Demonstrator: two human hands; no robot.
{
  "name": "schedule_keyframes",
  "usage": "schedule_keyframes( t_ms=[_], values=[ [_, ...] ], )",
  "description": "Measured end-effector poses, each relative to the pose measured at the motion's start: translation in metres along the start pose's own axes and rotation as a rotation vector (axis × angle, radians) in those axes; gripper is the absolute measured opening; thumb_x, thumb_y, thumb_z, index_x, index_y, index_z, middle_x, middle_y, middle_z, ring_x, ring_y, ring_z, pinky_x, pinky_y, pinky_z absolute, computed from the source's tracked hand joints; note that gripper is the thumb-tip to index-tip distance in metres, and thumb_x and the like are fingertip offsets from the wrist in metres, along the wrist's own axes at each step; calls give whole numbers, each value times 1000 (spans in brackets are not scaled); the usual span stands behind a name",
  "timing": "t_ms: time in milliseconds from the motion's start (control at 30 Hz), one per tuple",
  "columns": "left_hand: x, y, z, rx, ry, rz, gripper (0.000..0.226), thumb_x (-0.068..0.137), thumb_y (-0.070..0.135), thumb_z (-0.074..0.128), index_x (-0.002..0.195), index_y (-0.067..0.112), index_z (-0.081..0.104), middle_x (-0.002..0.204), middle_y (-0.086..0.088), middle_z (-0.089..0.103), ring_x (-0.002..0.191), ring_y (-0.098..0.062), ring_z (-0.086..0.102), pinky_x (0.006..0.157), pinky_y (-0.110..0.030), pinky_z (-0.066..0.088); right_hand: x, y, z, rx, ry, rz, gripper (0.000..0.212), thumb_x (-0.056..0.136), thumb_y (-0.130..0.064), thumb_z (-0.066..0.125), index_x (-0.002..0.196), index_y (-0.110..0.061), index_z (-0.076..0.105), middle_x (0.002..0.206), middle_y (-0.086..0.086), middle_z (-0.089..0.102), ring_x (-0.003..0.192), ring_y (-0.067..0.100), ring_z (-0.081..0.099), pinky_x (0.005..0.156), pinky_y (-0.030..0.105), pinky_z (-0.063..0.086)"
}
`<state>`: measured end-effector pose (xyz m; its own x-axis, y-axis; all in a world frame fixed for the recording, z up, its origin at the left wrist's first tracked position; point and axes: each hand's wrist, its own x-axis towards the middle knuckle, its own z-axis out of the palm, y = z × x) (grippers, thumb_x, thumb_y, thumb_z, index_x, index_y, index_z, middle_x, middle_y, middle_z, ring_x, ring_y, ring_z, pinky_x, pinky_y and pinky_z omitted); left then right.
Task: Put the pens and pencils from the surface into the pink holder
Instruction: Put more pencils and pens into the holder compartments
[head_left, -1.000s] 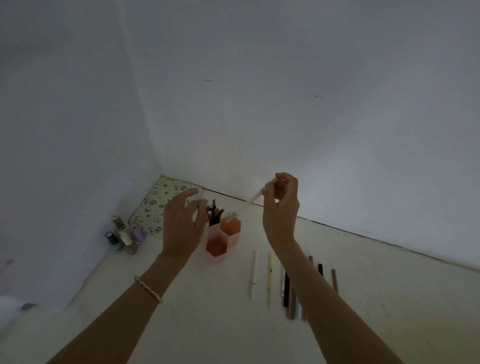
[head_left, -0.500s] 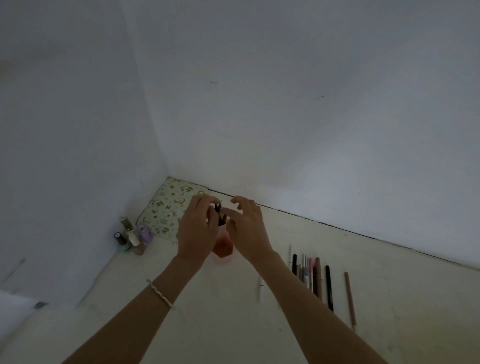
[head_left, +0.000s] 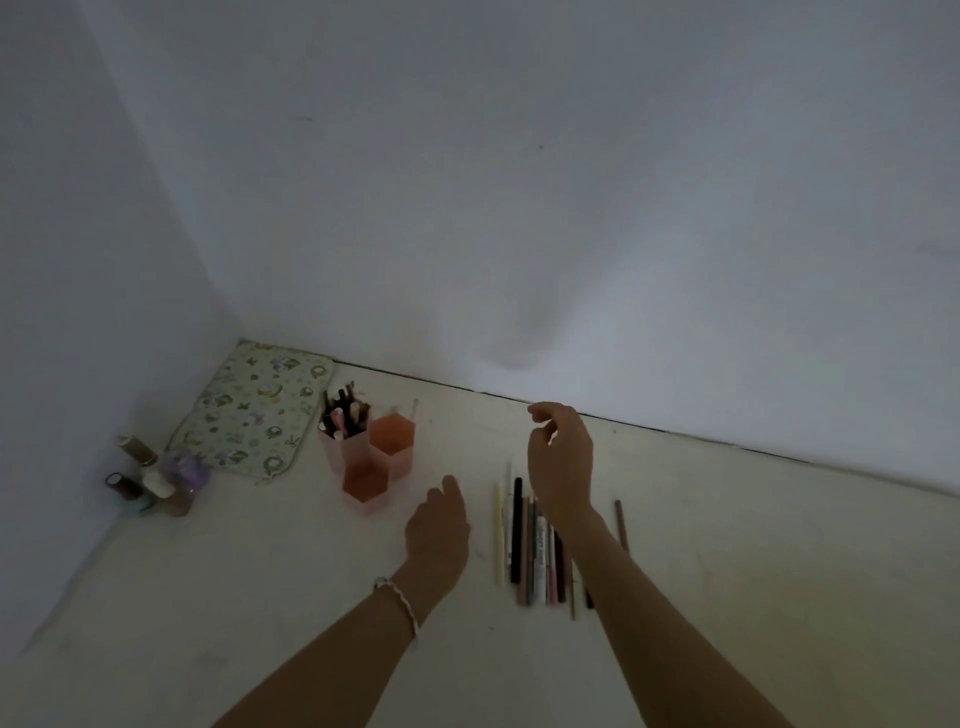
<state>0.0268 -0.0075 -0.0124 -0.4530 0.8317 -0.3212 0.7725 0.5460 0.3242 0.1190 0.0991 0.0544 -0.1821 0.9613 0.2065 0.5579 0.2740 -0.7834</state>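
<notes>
The pink holder (head_left: 390, 451) of three hexagonal cups stands left of centre on the pale surface. Its back-left cup is full of dark pens (head_left: 344, 415), and a thin white pen (head_left: 414, 408) sticks up at the back of the tall middle cup. A row of several pens and pencils (head_left: 524, 545) lies to its right, with one brown pencil (head_left: 622, 525) apart. My left hand (head_left: 437, 525) hovers low between holder and row, empty. My right hand (head_left: 561, 460) hangs over the top of the row, fingers loosely curled, empty.
A patterned cloth mat (head_left: 257, 410) lies in the back-left corner. Several small bottles (head_left: 153, 480) stand against the left wall. White walls close off the back and left.
The white pen went from my right hand into the holder. Both hands have left the holder and moved right, towards the row of pens.
</notes>
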Motion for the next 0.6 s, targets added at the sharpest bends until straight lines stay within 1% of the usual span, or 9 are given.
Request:
schedule_keyframes(
  t_ms=[100,167,233,267,300,400,467,533,600],
  values=[
    [9,2,-7,-81,-11,-6,58,96,18,49,146,6,22,123,-12,55,107,-26,60,88,-35,52,-5,13,-1,-48,-84,35,31,83,5,51,104,-12,67,96,-3,63,84,12,54,78,21,41],
    [15,4,-22,-303,37,21,70,90,12,55,149,11,17,105,-8,60,89,-22,64,70,-30,52,-6,23,2,-172,-182,39,21,86,-4,54,101,-10,68,95,1,63,86,15,54,78,23,41],
    [17,7,-40,-469,94,92,89,86,7,58,155,21,3,81,0,57,64,-12,57,52,-19,42,-9,30,9,-378,-312,35,15,87,-16,57,86,-6,67,89,7,61,85,21,55,75,29,44],
    [17,9,-48,-502,123,132,93,85,6,58,155,26,0,73,2,53,57,-8,52,46,-16,38,-12,33,14,-510,-378,32,22,87,-23,56,77,-6,64,85,8,59,84,24,56,73,31,44],
    [17,9,-54,-517,158,162,93,84,6,59,154,31,4,69,2,52,53,-7,51,43,-17,39,-16,35,18,-631,-436,26,27,88,-29,54,72,-7,59,84,8,58,85,25,56,73,32,42],
    [18,5,-69,-543,240,204,77,81,8,58,147,32,25,74,-3,59,57,-15,60,48,-23,53,-28,40,33,-820,-506,15,36,92,-45,50,87,-11,64,97,6,60,96,25,56,89,38,42],
    [13,5,-77,-567,249,224,72,82,8,58,143,34,28,78,-3,59,62,-18,62,51,-33,55,-36,42,41,-851,-502,-8,35,91,-45,52,92,-13,66,99,4,62,98,24,56,95,39,40],
    [9,3,-88,-567,313,266,68,85,10,57,143,34,30,78,4,56,63,-12,59,55,-29,56,-41,40,48,-815,-508,-26,25,88,-37,54,84,-14,64,96,5,63,95,23,57,88,35,43],
    [8,-4,-107,-581,460,312,57,90,14,55,141,30,35,74,8,56,62,-6,58,56,-22,53,-40,30,53,-714,-513,19,24,84,-34,54,74,-13,59,91,7,61,90,23,56,80,34,45]
  ],
)
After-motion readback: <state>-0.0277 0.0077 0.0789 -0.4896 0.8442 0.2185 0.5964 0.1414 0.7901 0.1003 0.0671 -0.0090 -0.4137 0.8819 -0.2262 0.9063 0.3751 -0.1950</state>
